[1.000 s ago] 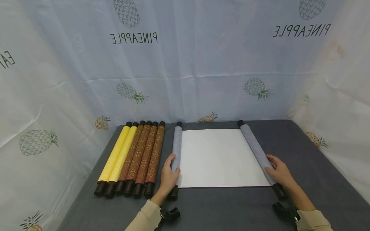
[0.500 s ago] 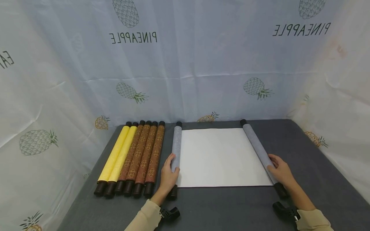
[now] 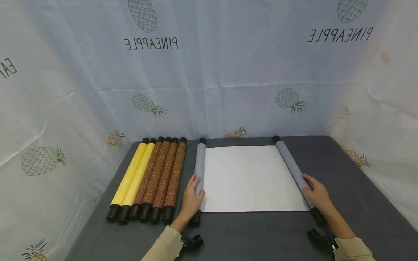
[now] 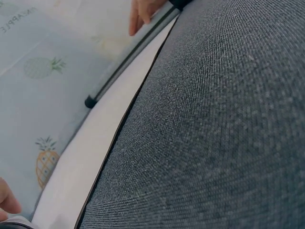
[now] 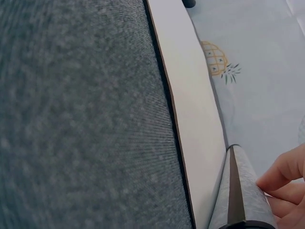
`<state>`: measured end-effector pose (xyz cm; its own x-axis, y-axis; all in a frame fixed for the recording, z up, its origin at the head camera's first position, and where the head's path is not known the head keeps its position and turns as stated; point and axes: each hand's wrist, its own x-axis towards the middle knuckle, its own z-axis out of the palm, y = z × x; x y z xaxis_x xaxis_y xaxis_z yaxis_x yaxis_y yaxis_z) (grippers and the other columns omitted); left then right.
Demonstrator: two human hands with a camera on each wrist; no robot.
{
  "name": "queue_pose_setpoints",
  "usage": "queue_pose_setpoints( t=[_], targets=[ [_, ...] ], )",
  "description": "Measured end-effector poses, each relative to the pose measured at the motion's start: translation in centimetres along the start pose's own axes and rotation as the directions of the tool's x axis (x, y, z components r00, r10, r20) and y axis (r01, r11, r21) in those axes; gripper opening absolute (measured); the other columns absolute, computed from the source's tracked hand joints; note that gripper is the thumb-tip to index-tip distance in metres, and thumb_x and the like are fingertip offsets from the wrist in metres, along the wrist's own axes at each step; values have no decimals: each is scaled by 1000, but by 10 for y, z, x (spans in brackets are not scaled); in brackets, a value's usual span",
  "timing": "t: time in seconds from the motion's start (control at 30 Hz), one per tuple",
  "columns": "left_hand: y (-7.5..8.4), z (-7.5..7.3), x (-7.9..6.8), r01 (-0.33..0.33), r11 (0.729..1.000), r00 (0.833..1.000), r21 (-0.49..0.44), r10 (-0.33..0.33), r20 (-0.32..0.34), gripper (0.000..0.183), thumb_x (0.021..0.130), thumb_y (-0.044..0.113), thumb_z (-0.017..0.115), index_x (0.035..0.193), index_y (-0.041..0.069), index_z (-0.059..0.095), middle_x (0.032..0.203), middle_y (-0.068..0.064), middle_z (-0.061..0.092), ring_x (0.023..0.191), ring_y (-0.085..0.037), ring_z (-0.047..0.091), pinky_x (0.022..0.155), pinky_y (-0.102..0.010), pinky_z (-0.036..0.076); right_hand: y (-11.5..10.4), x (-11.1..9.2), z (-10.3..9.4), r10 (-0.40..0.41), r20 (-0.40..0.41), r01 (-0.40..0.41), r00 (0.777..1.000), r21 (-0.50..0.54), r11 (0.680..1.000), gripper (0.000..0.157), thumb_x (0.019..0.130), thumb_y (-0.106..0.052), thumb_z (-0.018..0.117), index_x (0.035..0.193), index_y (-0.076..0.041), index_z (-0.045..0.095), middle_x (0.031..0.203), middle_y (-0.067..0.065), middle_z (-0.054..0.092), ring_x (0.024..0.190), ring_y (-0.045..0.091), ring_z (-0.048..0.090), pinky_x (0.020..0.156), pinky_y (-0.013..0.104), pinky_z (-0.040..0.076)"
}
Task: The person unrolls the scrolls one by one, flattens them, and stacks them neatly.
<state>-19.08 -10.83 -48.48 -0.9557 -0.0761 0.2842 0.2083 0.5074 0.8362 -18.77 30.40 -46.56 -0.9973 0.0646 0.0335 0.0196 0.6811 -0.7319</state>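
A partly unrolled scroll lies on the dark grey table, its blank white sheet (image 3: pixel 251 177) spread between two grey-blue rolls with black end knobs. My left hand (image 3: pixel 191 199) holds the near part of the left roll (image 3: pixel 200 159), thumb on the sheet side. At the near part of the right roll (image 3: pixel 290 159), my right hand (image 3: pixel 317 194) grips with the thumb on the inner side and the fingers over the outer side. The right wrist view shows fingertips of the right hand (image 5: pixel 286 181) against the patterned grey roll (image 5: pixel 248 191).
Left of the open scroll, several rolled scrolls lie side by side: two yellow ones (image 3: pixel 130 174) and several brown patterned ones (image 3: pixel 163 174), all with black knobs. Behind the table (image 3: pixel 254 235) hangs a pale curtain (image 3: pixel 222 65) printed with pineapples.
The right roll has moved slightly to the right with my right hand, showing a little more white sheet. The left roll stays in place, while the left hand's fingers have shifted slightly on it.
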Motion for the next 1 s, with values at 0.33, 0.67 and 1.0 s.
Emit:
queue_pose_setpoints(
  t=[0.33,0.67,1.0],
  targets=[
    [0,-2,0,-6,1000,1000,-2,6,27,56,79,-4,67,132,-11,50,149,-30,37,137,-49,37,107,-61,35,0,1,0,34,-15,-35,999,-58,998,54,91,-3,44,140,15,34,145,40,32,133,56,33,109,37,42],
    [-3,-1,0,-34,999,999,16,34,-7,61,75,-10,65,133,-12,48,147,-31,40,136,-47,40,109,-58,35,-1,1,-2,48,22,-45,999,-126,991,64,89,-13,59,141,15,31,143,44,29,131,59,31,103,65,35],
    [-3,-3,0,-49,999,999,21,49,-22,60,75,-12,64,133,-13,47,145,-33,41,135,-49,40,108,-60,34,0,0,-5,30,31,-24,999,-154,988,68,85,-10,64,139,15,31,141,46,29,128,60,33,101,65,36]
  ],
)
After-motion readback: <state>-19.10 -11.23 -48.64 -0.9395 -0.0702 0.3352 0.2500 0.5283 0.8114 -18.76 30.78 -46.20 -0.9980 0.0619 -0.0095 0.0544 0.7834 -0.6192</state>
